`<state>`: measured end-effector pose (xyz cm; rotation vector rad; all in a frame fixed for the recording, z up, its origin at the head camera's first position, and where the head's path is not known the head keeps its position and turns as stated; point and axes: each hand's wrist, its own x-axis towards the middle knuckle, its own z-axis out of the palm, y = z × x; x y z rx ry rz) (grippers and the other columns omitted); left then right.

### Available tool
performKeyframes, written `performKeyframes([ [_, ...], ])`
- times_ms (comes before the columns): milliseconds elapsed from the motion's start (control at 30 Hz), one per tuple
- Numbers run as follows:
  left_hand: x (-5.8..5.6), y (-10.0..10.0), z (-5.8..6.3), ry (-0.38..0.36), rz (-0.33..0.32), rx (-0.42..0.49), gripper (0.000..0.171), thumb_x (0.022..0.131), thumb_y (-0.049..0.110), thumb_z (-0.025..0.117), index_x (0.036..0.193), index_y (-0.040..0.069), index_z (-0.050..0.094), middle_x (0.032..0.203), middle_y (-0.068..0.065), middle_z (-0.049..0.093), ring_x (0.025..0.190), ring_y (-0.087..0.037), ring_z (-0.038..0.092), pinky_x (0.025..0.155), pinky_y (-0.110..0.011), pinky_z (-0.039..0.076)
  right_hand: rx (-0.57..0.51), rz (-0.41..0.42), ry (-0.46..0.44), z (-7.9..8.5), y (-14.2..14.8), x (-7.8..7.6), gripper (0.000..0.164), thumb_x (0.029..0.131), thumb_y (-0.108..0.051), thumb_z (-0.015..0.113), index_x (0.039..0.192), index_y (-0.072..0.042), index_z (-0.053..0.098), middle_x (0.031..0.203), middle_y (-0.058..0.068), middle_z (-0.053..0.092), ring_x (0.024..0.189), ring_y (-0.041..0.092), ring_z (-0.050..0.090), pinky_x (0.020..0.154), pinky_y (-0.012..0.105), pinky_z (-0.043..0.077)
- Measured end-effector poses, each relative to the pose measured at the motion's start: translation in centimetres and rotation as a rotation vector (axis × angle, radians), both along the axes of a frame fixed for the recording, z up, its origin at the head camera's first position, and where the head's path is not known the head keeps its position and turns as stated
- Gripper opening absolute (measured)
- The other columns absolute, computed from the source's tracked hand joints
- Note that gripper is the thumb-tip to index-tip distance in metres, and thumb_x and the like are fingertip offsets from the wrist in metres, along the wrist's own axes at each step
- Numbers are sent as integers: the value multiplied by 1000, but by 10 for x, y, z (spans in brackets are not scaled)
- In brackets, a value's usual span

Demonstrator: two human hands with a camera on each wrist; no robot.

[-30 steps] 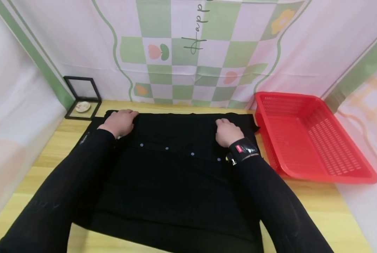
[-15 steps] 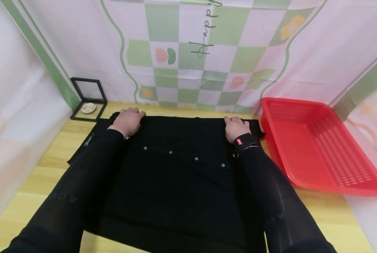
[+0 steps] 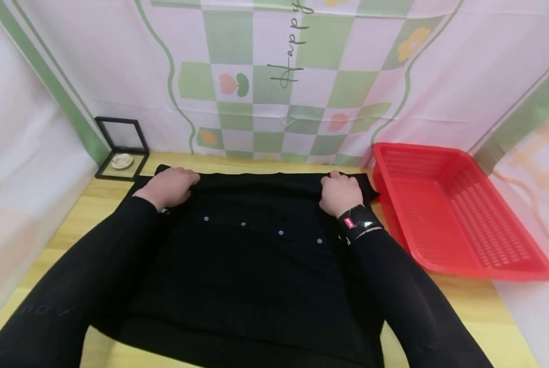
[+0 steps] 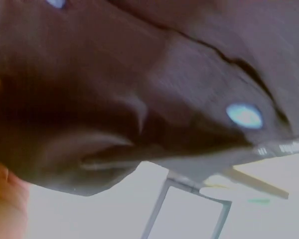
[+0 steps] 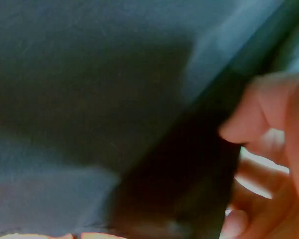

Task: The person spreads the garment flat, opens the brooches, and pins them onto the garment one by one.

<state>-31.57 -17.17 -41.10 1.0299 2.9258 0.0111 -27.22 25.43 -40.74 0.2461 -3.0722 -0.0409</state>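
A black buttoned shirt (image 3: 256, 276) lies spread on the table, its row of small pale buttons running across it. At its far edge on the left, my left hand (image 3: 170, 186) grips the cloth, which rises a little between the hands. My right hand (image 3: 341, 194) pinches that same edge farther right. In the right wrist view, the thumb (image 5: 249, 117) presses the dark cloth (image 5: 174, 174) with fingers behind it. The left wrist view has a hanging fold of shirt (image 4: 89, 169), a button (image 4: 244, 115) and only a sliver of fingers at the left border.
A red plastic basket (image 3: 396, 220) stands right of the shirt, close to its corner. At the back left is a black frame (image 3: 141, 135) with a small round pale item (image 3: 121, 161). Printed curtains (image 3: 274, 117) hang behind the wooden table (image 3: 467, 301).
My right hand has moved away from me to the shirt's far edge. Both hands now have hold of that edge, and it has lifted slightly. The head view has shifted a little.
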Motion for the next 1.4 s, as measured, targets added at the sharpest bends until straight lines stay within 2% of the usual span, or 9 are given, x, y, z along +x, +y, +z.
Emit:
performKeyframes([
  [300, 12, -11, 5, -112, -55, -59, 33, 83, -8, 58, 73, 17, 38, 72, -2, 35, 65, -20, 26, 69, -41, 22, -5, 197, -478, 30, -5, 9, 11, 77, -7, 59, 67, -12, 57, 66, 2, 54, 63, 21, 51, 62, 37, 44],
  [433, 15, -10, 6, -213, 0, -15, 39, 81, -13, 52, 73, 18, 30, 75, -2, 29, 65, -19, 17, 66, -38, 19, -67, 158, -394, 27, -1, -5, 6, 82, -9, 57, 82, -6, 63, 81, 9, 64, 77, 27, 60, 74, 43, 49],
  [533, 16, -10, 6, -260, 21, 3, 38, 86, -14, 50, 77, 16, 29, 76, -2, 26, 65, -18, 17, 66, -39, 18, -95, 107, -340, 14, 3, -16, 29, 88, -9, 55, 114, 2, 62, 111, 22, 65, 104, 35, 61, 92, 49, 46],
  [667, 18, -8, 8, -276, 34, -10, 27, 90, -13, 54, 98, 13, 57, 87, -1, 53, 66, -17, 43, 64, -37, 30, -56, 43, -413, 0, 8, -25, 59, 94, -19, 58, 146, 5, 43, 141, 28, 48, 133, 45, 41, 107, 53, 35],
  [767, 19, -9, 10, -286, 52, -64, 48, 89, -10, 57, 132, 10, 62, 125, -16, 62, 98, -31, 63, 73, -40, 45, -42, -18, -480, -2, 9, -27, 68, 96, -29, 59, 151, 2, 36, 146, 29, 42, 138, 51, 28, 109, 57, 30],
  [867, 16, -12, 11, -341, 94, -85, 49, 90, -1, 60, 138, 7, 59, 147, -23, 43, 123, -40, 52, 82, -44, 46, -88, -75, -563, 3, 7, -24, 74, 98, -35, 56, 156, -1, 24, 151, 36, 28, 141, 55, 14, 111, 62, 23],
  [1000, 8, -12, 12, -457, 177, -10, 47, 98, 27, 59, 140, 6, 57, 150, -23, 38, 131, -45, 42, 99, -56, 40, -146, -141, -635, 9, 9, -20, 85, 99, -44, 55, 159, -3, 9, 151, 46, 4, 141, 58, 0, 110, 67, 16],
  [1167, 0, -3, 10, -535, 318, 17, 76, 102, 63, 32, 153, 7, 38, 152, -23, 37, 138, -46, 33, 108, -62, 27, -187, -208, -626, 7, 10, -15, 99, 94, -60, 57, 160, -7, 5, 150, 46, -9, 138, 63, -10, 110, 69, 5],
  [1400, -4, 10, 3, -498, 424, 23, 82, 101, 65, 32, 158, 6, 22, 155, -31, 23, 139, -55, 20, 106, -68, 22, -224, -225, -577, 2, 13, -11, 99, 95, -65, 49, 159, -5, 2, 151, 45, -12, 141, 56, -15, 112, 63, -8],
])
